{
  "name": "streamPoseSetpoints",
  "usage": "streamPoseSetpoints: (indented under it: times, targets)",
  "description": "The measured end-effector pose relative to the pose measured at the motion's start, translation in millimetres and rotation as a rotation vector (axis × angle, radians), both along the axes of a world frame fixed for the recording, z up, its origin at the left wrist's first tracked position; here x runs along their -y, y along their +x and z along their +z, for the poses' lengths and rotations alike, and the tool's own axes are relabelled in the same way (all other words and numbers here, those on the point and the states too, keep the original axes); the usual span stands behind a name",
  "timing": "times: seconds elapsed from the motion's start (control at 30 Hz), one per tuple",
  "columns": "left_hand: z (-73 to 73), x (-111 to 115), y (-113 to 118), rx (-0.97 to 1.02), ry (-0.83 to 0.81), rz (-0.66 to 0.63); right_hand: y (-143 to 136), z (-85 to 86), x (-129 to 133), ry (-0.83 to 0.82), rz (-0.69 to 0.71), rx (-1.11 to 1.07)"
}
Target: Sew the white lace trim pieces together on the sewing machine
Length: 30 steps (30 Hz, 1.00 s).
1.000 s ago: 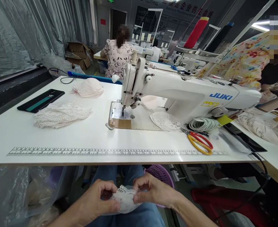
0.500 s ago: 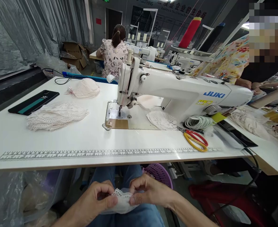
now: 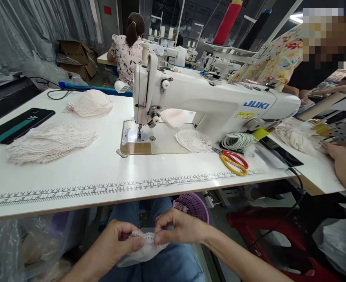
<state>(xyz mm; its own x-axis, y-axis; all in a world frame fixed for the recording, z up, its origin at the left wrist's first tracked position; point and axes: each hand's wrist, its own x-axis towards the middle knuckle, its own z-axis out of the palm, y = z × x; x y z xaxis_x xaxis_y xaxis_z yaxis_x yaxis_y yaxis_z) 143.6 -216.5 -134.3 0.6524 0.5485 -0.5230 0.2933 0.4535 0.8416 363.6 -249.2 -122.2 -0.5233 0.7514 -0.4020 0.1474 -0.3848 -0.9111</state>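
Over my lap, below the table edge, I hold a white piece of lace-edged fabric (image 3: 143, 250) between both hands. My left hand (image 3: 116, 244) pinches its scalloped lace edge from the left, thumb on top. On the other side, my right hand (image 3: 178, 229) grips the same edge between thumb and fingertips. Sheer cloth hangs below the fingers. Above, on the table, stands a white sewing machine (image 3: 214, 92). A stack of lace-edged pieces (image 3: 49, 143) lies to its left, with a pale pink cup-shaped piece (image 3: 90, 103) behind. Another lace piece (image 3: 193, 140) rests beneath the machine's arm.
Scissors (image 3: 234, 162) with red and yellow handles lie by a coil of white cord (image 3: 238, 141). A dark phone-like case (image 3: 20, 124) is at the left. Below the table stands a purple basket (image 3: 194, 207). A co-worker's hand (image 3: 345, 164) works at the right.
My view has turned slightly, so the table and machine appear shifted left. Both hands still hold the lace piece, which now sits more tilted, with its sheer part hanging lower left.
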Motion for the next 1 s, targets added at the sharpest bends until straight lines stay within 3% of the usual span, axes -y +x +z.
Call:
streamPoseSetpoints:
  times: [0.13, 0.3, 0.57, 0.8, 1.0]
  targets:
    - [-0.3, -2, -7, 0.006, -0.119, 0.052, 8, -0.1, -1, -0.032, 0.048, -0.116]
    - [-0.6, -2, -10, 0.081, -0.258, 0.058, 9, -1.3, 0, -0.015, 0.072, -0.111]
    - [5.7, -1, -11, 0.122, -0.372, 0.108, 16, -1.9, 1, -0.004, 0.102, -0.144]
    - [2.8, -1, -13, 0.219, -0.453, 0.172, 12, -9.6, 6, -0.096, 0.062, -0.219]
    - [1.1, 3, -14, 0.238, -0.482, 0.171, 19, -6.2, 10, -0.072, 0.126, -0.222]
